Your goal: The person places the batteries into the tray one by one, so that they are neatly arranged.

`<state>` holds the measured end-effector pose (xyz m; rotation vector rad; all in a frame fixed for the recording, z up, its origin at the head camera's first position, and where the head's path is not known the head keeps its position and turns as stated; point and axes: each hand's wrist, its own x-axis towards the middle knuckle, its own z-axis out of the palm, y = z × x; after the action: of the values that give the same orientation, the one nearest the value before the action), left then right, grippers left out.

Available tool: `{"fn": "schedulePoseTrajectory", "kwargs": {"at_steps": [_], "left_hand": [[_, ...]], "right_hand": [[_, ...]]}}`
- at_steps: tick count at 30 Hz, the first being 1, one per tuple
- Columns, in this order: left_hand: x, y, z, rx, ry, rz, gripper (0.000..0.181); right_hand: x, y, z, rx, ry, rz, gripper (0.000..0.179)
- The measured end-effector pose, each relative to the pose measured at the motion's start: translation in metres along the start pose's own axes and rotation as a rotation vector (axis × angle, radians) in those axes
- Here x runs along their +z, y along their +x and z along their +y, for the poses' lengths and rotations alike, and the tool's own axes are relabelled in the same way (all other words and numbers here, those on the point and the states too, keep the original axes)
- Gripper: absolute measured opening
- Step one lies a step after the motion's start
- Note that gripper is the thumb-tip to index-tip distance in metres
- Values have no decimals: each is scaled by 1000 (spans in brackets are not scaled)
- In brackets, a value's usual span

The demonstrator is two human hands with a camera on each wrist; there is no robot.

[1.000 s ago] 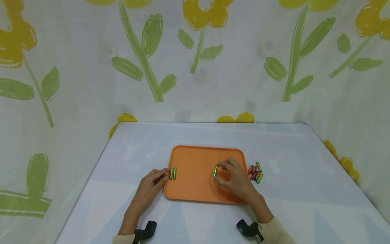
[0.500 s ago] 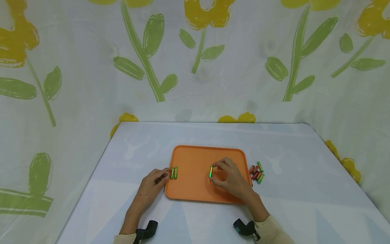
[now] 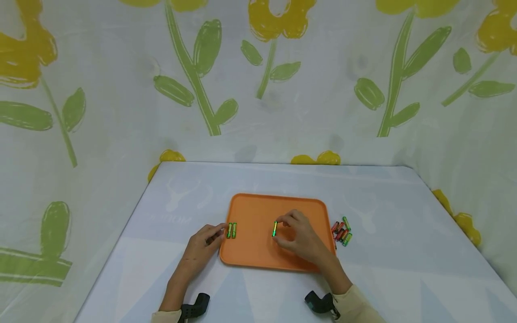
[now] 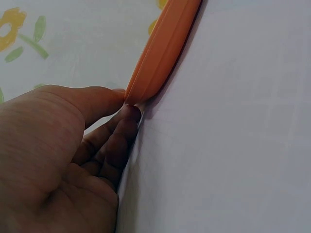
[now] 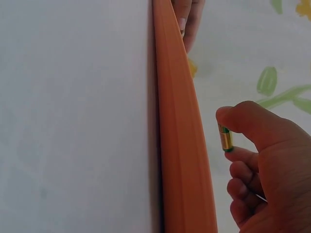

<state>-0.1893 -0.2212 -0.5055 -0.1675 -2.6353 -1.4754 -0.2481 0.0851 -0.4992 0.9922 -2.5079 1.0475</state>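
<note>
A green and gold battery (image 3: 275, 229) is pinched between the thumb and fingertips of my right hand (image 3: 303, 240), held above the orange tray (image 3: 254, 251). The right wrist view shows that battery (image 5: 226, 139) end to end between thumb and finger. My left hand (image 3: 202, 249) is at the tray's left edge; in the left wrist view its thumb and fingers pinch the tray rim (image 4: 160, 53). Just beside those fingertips, two green batteries (image 3: 234, 230) lie side by side inside the tray, roughly parallel.
Off the tray's right side, a loose pile of red and green batteries (image 3: 346, 239) lies on the white table (image 3: 387, 269). Part of the pile sits close against the rim. A flower-printed curtain (image 3: 299, 116) surrounds the table at the back and sides.
My right hand has moved left over the tray, carrying the battery toward the two lying ones. The left hand keeps its place at the tray's edge.
</note>
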Motion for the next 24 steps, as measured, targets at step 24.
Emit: {"fn": "schedulePoseTrajectory", "kwargs": {"at_steps": [24], "left_hand": [[-2, 0, -2, -30, -26, -31, 37]], "right_hand": [[23, 18, -15, 39, 21, -72, 35]]}}
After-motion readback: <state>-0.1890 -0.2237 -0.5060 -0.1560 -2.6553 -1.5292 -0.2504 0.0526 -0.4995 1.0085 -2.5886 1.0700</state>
